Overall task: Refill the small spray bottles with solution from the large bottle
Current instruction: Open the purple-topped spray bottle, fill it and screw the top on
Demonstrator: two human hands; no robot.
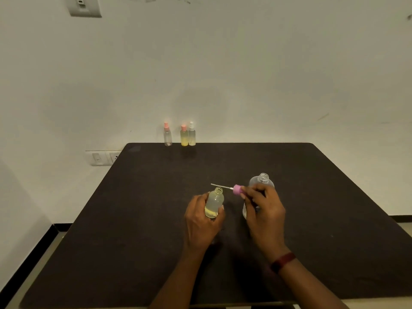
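Neck uppermost and uncapped, the small spray bottle [214,202] stands nearly upright on its long axis, leaning slightly right, near the middle of the dark table [145,219]. A shallow layer of yellowish liquid sits at its bottom. The left hand [202,219] grasps it, fingers and thumb curled round its body; whether its base touches the table cannot be told.

Just right of the neck, the right hand [264,210] pinches the pink spray head [236,189] between curled fingers. The dip tube [220,186] lies almost level and points left, passing just above the open neck.

Behind the right hand stands the large bottle [262,180], clear, upright and uncapped, its lower part hidden by the hand. A dark red wristband [282,262] circles the right wrist.

At the table's far edge, against the wall [245,74], three capped bottles stand upright:
- a clear pink-capped bottle [167,134] on the left, apart from the others
- a yellow-filled bottle [183,136]
- a white-capped bottle [192,134], touching the yellow-filled one

A switch plate [102,157] is on the wall left of the table.
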